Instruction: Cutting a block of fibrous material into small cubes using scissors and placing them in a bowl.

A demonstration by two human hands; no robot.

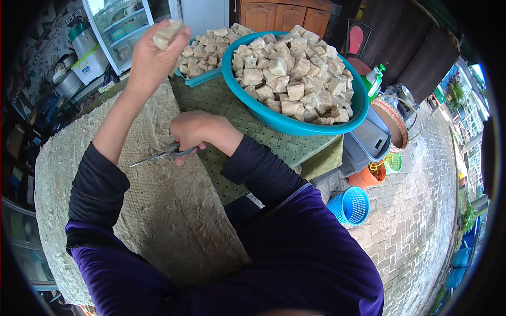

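My left hand (153,58), raised at the upper left, grips a pale beige chunk (167,35) between fingers and thumb. Lower down, my right hand (197,130) is closed round the handles of a pair of scissors (158,155), whose blades point left. Beneath the scissors spreads a large, thick beige slab (174,200) with a rough, fibrous surface. A teal basin (300,125) heaped with beige cubes (287,79) stands beyond my right hand. More cubes (208,50) are piled on a teal tray (203,78) behind my left hand.
A green patterned cloth (211,100) covers the table under the basin. To the right are a grey bin (363,142), an orange bucket (366,178), a blue basket (352,206) and a woven basket (392,124) on paving. A glass-fronted cabinet (118,29) stands at the back left.
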